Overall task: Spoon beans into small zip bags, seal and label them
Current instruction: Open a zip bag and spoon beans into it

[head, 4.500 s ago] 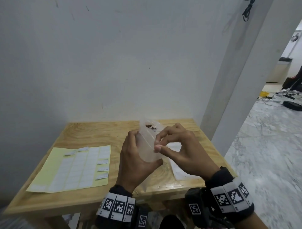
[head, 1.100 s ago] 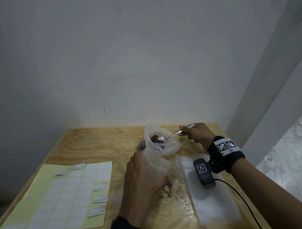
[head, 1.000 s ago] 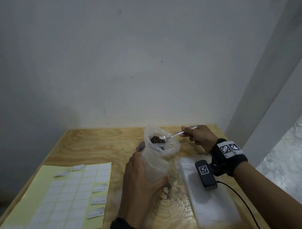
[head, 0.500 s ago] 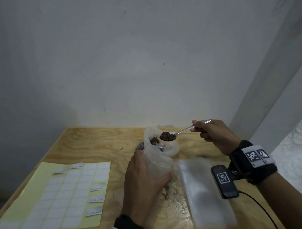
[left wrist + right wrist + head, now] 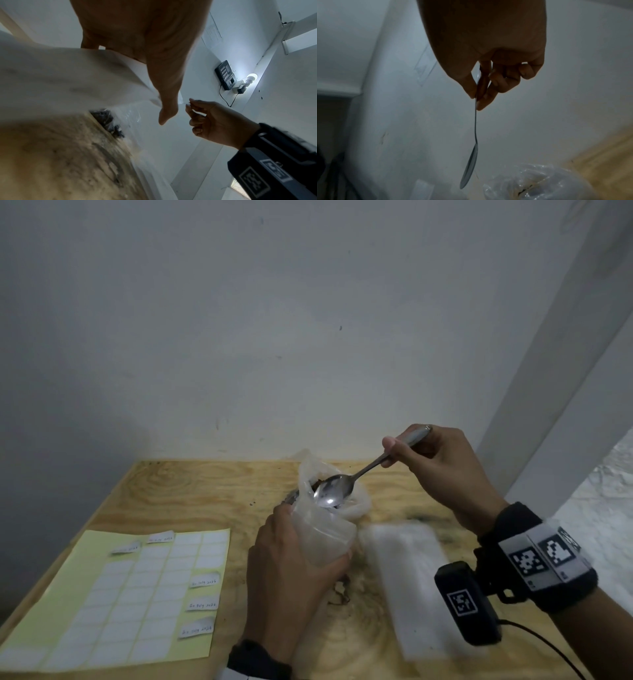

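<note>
My left hand [image 5: 291, 563] grips a small clear zip bag [image 5: 323, 537] upright above the table, mouth up. My right hand [image 5: 402, 451] pinches the handle of a metal spoon [image 5: 331, 495]. The spoon's bowl is tipped down at the small bag's mouth and looks empty and shiny. Right behind it stands the open plastic bag of dark beans [image 5: 359, 506]. In the right wrist view the spoon [image 5: 471, 167] hangs edge-on from my fingers [image 5: 485, 94] over crinkled plastic. The left wrist view shows my thumb [image 5: 164, 94] on the bag [image 5: 68, 81].
A yellow sheet of white labels [image 5: 116, 594] lies at the left of the wooden table [image 5: 191, 491], some of them written on and partly peeled. A stack of flat zip bags [image 5: 404, 587] lies at the right. A white wall runs close behind.
Half a second ago the spoon was level and heaped with beans above the big bag. Now my right hand is higher and turned, and the spoon is tipped, empty, at the small bag's mouth.
</note>
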### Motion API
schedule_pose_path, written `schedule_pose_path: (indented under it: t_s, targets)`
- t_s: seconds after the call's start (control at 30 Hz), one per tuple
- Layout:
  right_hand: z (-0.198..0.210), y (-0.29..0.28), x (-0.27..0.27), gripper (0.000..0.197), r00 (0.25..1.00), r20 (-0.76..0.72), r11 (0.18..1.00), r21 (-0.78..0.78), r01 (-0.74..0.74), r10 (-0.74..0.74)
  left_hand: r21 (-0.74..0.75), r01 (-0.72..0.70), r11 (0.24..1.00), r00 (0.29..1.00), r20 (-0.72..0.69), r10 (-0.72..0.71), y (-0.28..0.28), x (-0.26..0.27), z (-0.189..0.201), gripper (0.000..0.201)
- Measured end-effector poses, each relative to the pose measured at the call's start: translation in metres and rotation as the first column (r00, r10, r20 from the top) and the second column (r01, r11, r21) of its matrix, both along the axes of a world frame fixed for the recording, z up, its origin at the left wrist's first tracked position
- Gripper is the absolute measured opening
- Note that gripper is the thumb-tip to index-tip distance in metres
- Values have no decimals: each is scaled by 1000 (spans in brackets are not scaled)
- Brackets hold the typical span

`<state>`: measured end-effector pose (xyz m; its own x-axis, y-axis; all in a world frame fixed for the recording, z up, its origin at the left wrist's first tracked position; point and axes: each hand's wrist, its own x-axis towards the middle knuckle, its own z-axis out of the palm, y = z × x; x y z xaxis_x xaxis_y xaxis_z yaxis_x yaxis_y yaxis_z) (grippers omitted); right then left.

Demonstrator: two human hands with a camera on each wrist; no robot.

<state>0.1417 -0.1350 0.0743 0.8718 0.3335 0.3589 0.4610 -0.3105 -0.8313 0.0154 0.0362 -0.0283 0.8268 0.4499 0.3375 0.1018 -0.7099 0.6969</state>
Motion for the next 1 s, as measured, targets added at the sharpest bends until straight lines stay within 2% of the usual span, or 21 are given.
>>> schedule_pose_path:
  t_s: [0.13, 0.3, 0.5, 0.6, 0.7, 0.77, 0.87, 1.0]
  targets:
    - [-17, -1, 29, 24, 991, -94, 994, 53, 99, -94, 6, -8, 1000, 999, -39, 9, 3, -4, 1, 97]
    - [-51, 8, 61, 23, 977, -61, 979, -36, 202, -204, -13, -13, 1000, 996, -87, 12, 9, -7, 2, 109]
    - [-65, 33, 69, 23, 987, 47, 987, -30, 155, -154, 11, -23, 1000, 986, -168, 25, 18, -7, 2, 109]
    - [-64, 45, 65, 24, 986, 162, 978, -196, 74, -43, 1, -16, 1000, 985, -170, 16, 20, -7, 0, 115]
    - [-70, 49, 68, 26, 987, 158, 960, -267, 78, -36, -2, -14, 1000, 981, -192, 14, 22, -7, 3, 129]
    - [-77, 48, 74, 25, 994, 52, 964, -243, 106, -96, 3, -19, 1000, 977, -211, 19, 22, -6, 5, 129]
    - [-89, 44, 81, 24, 962, -244, 990, -102, 102, -124, 5, -13, 1000, 976, -219, 14, 22, -7, 5, 125]
    - [-92, 38, 82, 24, 902, -418, 988, 53, 143, -108, -9, -15, 1000, 979, -201, 13, 20, -6, 5, 137]
